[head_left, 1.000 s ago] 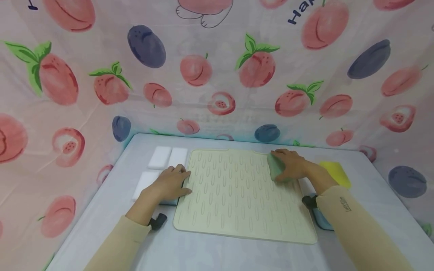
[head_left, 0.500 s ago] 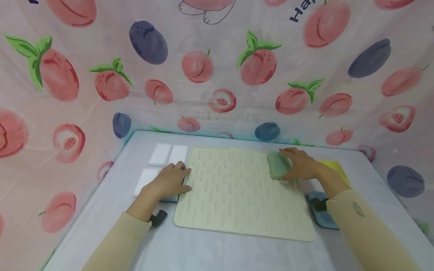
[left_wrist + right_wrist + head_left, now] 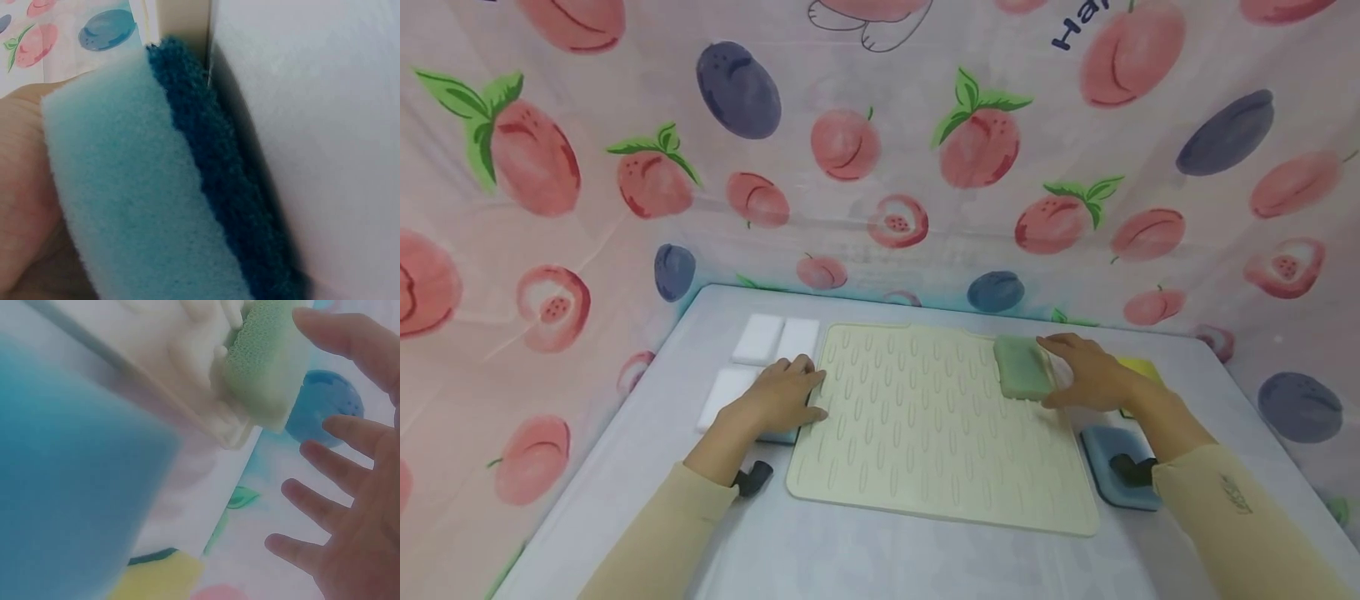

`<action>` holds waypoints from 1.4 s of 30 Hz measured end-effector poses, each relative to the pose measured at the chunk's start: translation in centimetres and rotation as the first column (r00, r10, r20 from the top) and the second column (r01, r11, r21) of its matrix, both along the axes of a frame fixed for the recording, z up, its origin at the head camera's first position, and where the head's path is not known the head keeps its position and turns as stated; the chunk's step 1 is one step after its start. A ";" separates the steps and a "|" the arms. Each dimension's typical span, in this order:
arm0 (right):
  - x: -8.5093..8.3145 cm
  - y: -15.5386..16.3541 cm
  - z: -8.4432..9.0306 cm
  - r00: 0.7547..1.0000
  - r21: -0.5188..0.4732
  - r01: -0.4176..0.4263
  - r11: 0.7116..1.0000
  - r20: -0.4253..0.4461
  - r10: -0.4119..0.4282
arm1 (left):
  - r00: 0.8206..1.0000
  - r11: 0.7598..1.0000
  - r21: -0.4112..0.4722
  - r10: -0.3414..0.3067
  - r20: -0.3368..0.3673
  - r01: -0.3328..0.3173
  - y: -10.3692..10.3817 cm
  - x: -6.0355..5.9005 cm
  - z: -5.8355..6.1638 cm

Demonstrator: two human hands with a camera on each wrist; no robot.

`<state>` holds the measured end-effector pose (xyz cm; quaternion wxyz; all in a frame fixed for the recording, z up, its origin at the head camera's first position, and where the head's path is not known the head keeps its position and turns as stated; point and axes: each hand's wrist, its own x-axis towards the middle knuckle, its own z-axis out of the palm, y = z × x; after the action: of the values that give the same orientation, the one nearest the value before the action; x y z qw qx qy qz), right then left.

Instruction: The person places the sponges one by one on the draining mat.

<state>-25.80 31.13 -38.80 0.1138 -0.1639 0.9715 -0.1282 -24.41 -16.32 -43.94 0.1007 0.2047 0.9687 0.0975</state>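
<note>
Nearest, a blue sponge (image 3: 1123, 479) is seen at the near right corner of the mat (image 3: 925, 425), partly under the right sleeve, and a second blue sponge (image 3: 125, 200) lies under the left wrist, its dark scouring face turned to the table (image 3: 850, 558). At the mat's left edge the left hand (image 3: 778, 396) is laid flat with fingers extended, nothing being gripped; the mat is touched at its border. Further off, the green sponge (image 3: 1022, 367) rests on the mat's far right part. It is flanked by the right hand (image 3: 1093, 375), whose fingers (image 3: 337, 434) are spread in the wrist view, so the sponge appears released, with at most a fingertip touching its far end.

Presumably the green sponge is light, soft and easily squeezed, with a rougher face for purchase; it would best be taken across its long sides. The ribbed mat is judged flexible and likely to slide unless pinned.

Behind the right hand a yellow sponge (image 3: 1138, 367) is partly hidden. Far left, three white blocks (image 3: 760, 337) lie just beside the mat. Nothing is seen blocking the green sponge.
</note>
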 end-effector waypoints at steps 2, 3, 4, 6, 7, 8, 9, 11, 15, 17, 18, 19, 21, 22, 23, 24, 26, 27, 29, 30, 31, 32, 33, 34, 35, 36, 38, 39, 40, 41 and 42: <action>0.2 0.3 0.0 1.000 -0.001 -0.005 1.000 -0.008 0.005 | 1.000 1.000 -0.002 0.003 -0.002 -0.003 0.0 0.0 0.0; 0.2 0.4 0.0 1.000 -0.005 -0.009 1.000 -0.012 0.009 | 1.000 1.000 -0.002 0.003 -0.003 -0.003 0.0 0.0 0.0; 0.3 0.5 0.0 1.000 -0.003 -0.016 1.000 -0.019 0.016 | 1.000 1.000 -0.002 0.003 -0.004 -0.003 0.1 0.0 0.0; 0.6 0.7 0.1 0.999 -0.001 -0.020 1.000 -0.025 0.020 | 1.000 1.000 -0.001 0.004 -0.003 -0.004 0.1 0.0 0.1; 0.7 0.8 0.2 0.999 0.003 -0.022 1.000 -0.028 0.022 | 1.000 1.000 -0.001 0.004 -0.003 -0.004 0.1 0.0 0.1; 0.9 0.9 0.2 0.999 0.007 -0.023 1.000 -0.031 0.023 | 1.000 1.000 -0.002 0.003 -0.002 -0.003 0.1 0.0 0.2; 1.0 1.0 0.2 0.999 0.011 -0.022 1.000 -0.033 0.022 | 1.000 1.000 -0.001 0.005 0.000 -0.005 0.2 0.0 0.2; 1.4 1.2 0.3 0.999 0.015 -0.017 1.000 -0.036 0.017 | 1.000 1.000 0.000 0.009 0.004 -0.009 0.3 0.1 0.4; 2.0 1.6 0.4 0.999 0.017 -0.011 1.000 -0.039 0.012 | 1.000 1.000 0.002 0.018 0.011 -0.018 0.4 0.1 0.7; 2.3 1.8 0.6 0.999 0.016 -0.005 1.000 -0.036 0.006 | 1.000 1.000 0.003 0.019 0.013 -0.019 0.4 0.1 0.8; 2.4 1.9 0.6 0.999 0.016 -0.004 1.000 -0.034 0.004 | 1.000 1.000 0.003 0.019 0.014 -0.019 0.5 0.1 0.8; 2.6 2.0 0.7 0.999 0.018 -0.001 1.000 -0.033 0.002 | 1.000 1.000 0.003 0.018 0.014 -0.018 0.5 0.1 0.8; 2.8 2.2 0.8 0.999 0.023 -0.001 1.000 -0.033 0.002 | 1.000 1.000 0.003 0.018 0.013 -0.018 0.5 0.1 0.8; 2.9 2.4 0.8 0.999 0.025 -0.004 1.000 -0.037 0.005 | 1.000 1.000 0.003 0.018 0.013 -0.018 0.5 0.0 0.8; 3.0 2.5 0.9 0.999 0.026 -0.008 1.000 -0.041 0.009 | 1.000 1.000 0.003 0.020 0.014 -0.020 0.6 0.0 0.8; 3.1 2.6 0.9 0.999 0.027 -0.012 1.000 -0.043 0.013 | 1.000 1.000 0.003 0.022 0.016 -0.022 0.6 0.0 0.8; 3.3 2.9 0.9 0.999 0.029 -0.016 0.999 -0.047 0.018 | 1.000 1.000 0.001 0.025 0.019 -0.025 0.6 -0.1 0.8; 3.4 3.1 0.9 0.999 0.030 -0.018 0.999 -0.048 0.019 | 0.999 1.000 0.002 0.026 0.022 -0.026 0.7 -0.1 0.8; 3.6 3.3 0.8 0.999 0.029 -0.019 0.999 -0.050 0.021 | 0.999 1.000 0.001 0.027 0.023 -0.027 0.7 -0.1 0.8; 3.7 3.4 0.8 0.999 0.031 -0.017 0.999 -0.047 0.019 | 0.999 1.000 0.002 0.028 0.023 -0.028 0.7 -0.1 0.8; 3.8 3.5 0.7 0.999 0.031 -0.017 0.999 -0.047 0.018 | 0.999 1.000 0.002 0.028 0.023 -0.028 0.7 -0.1 0.8; 3.9 3.6 0.6 0.999 0.032 -0.017 0.999 -0.046 0.019 | 0.999 1.000 0.003 0.029 0.023 -0.029 0.6 -0.1 0.7; 3.9 3.7 0.6 0.999 0.031 -0.018 0.999 -0.047 0.020 | 0.999 1.000 0.005 0.030 0.023 -0.030 0.6 -0.1 0.7; 4.0 3.8 0.5 0.999 0.032 -0.020 0.999 -0.047 0.021 | 0.999 1.000 0.006 0.030 0.024 -0.030 0.6 -0.1 0.7; 4.1 3.9 0.5 0.999 0.033 -0.019 0.999 -0.044 0.020 | 0.999 1.000 0.006 0.030 0.026 -0.030 0.6 -0.1 0.7; 4.2 4.0 0.5 0.999 0.033 -0.020 0.999 -0.042 0.022 | 0.999 1.000 0.007 0.030 0.027 -0.030 0.6 -0.1 0.8; 4.5 4.2 0.6 0.999 0.036 -0.018 0.999 -0.036 0.020 | 0.999 1.000 0.008 0.029 0.028 -0.029 0.6 -0.1 0.9; 4.6 4.2 0.6 0.999 0.038 -0.014 0.999 -0.031 0.016 | 0.999 1.000 0.007 0.028 0.028 -0.028 0.7 -0.1 0.9; 4.7 4.3 0.6 1.000 0.042 -0.008 0.999 -0.024 0.009 | 0.999 1.000 0.007 0.028 0.028 -0.028 0.7 -0.1 1.0; 4.8 4.3 0.6 1.000 0.045 0.000 0.999 -0.012 0.000 | 0.999 1.000 0.007 0.028 0.028 -0.028 0.7 -0.1 1.0; 4.9 4.4 0.6 1.000 0.050 0.007 0.999 -0.003 -0.007 | 0.999 1.000 0.006 0.028 0.029 -0.028 0.7 0.0 1.0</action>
<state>-20.88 35.56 -38.20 0.1162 -0.1576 0.9751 -0.1040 -24.45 -15.63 -42.90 0.1125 0.1899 0.9696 0.1051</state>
